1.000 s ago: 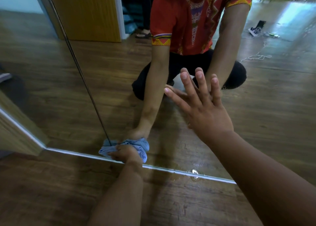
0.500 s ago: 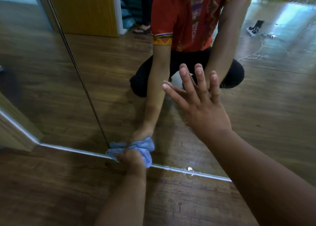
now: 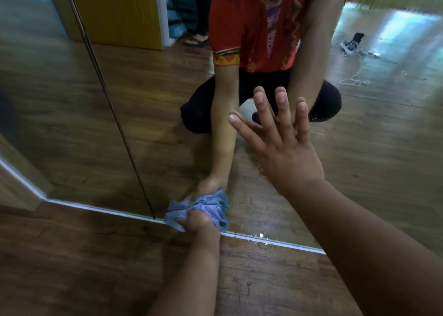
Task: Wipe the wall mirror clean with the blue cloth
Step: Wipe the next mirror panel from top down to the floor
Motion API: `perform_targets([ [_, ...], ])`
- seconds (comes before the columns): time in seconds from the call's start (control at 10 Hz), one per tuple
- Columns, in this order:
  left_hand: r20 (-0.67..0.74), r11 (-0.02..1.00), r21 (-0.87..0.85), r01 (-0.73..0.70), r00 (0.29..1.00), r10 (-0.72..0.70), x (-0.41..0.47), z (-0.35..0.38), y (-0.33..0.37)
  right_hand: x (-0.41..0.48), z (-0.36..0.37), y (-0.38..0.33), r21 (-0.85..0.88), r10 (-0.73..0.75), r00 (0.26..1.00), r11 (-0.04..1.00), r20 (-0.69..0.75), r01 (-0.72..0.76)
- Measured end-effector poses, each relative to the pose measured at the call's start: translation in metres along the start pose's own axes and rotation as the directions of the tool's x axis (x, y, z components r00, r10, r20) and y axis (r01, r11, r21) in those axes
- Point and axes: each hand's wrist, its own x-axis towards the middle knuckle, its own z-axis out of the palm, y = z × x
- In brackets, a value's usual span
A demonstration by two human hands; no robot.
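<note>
Two hands on the job: the left hand [image 3: 199, 221] has its grip curled tight round the bunched blue cloth [image 3: 217, 216]. It's pressing the cloth into the very bottom of the wall mirror [image 3: 359, 148], right where the glass meets the white bottom trim [image 3: 287, 244], just beside the vertical seam [image 3: 115, 114] between panels. The right hand [image 3: 285, 152] is flat on the glass higher up, fingers spread and straight, holding nothing; looks like bracing. My take: drag the cloth along the trim toward the wet spots [image 3: 261, 235] on the right with firm, even pressure, so water doesn't pool on the wooden floor [image 3: 72, 267]. That braced palm will probably leave prints, so wipe there after.
</note>
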Motion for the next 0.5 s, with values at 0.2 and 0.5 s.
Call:
perform_targets([
  [0.2,0.108,0.961,-0.229,-0.153,0.977,0.182,-0.069,0.003,0.030,-0.004,0.003,-0.005,-0.026,0.031,0.999,0.999,-0.023,-0.032],
  [0.5,0.115,0.823,-0.496,-0.276,0.919,0.378,-0.124,-0.003,0.109,-0.004,-0.006,-0.009,-0.090,0.031,0.999,0.996,0.024,-0.029],
])
